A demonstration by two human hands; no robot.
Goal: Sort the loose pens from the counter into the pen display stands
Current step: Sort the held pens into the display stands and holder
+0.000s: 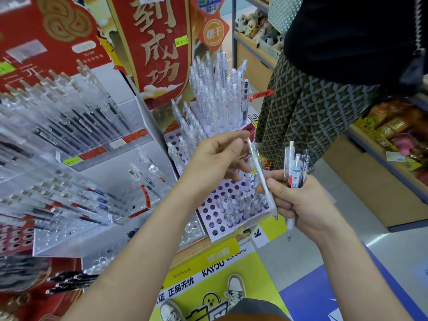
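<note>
My right hand (298,200) grips a bundle of clear pens (296,167) upright, their tips poking out below my palm. My left hand (215,158) pinches the top end of one white translucent pen (262,179) between thumb and forefinger. That pen slants down to the right, its lower end against my right thumb. Behind both hands stands a white pen display stand (215,214) with rows of round holes, some filled with clear pens. Its upper tiers (217,96) are packed with clear pens.
Clear acrylic tiered racks (76,140) full of pens fill the left. Red banners (159,42) rise behind. A person in a patterned skirt (308,112) stands close on the right. A yellow display box (215,269) sits below the stand. Shelves of goods (393,140) line the right.
</note>
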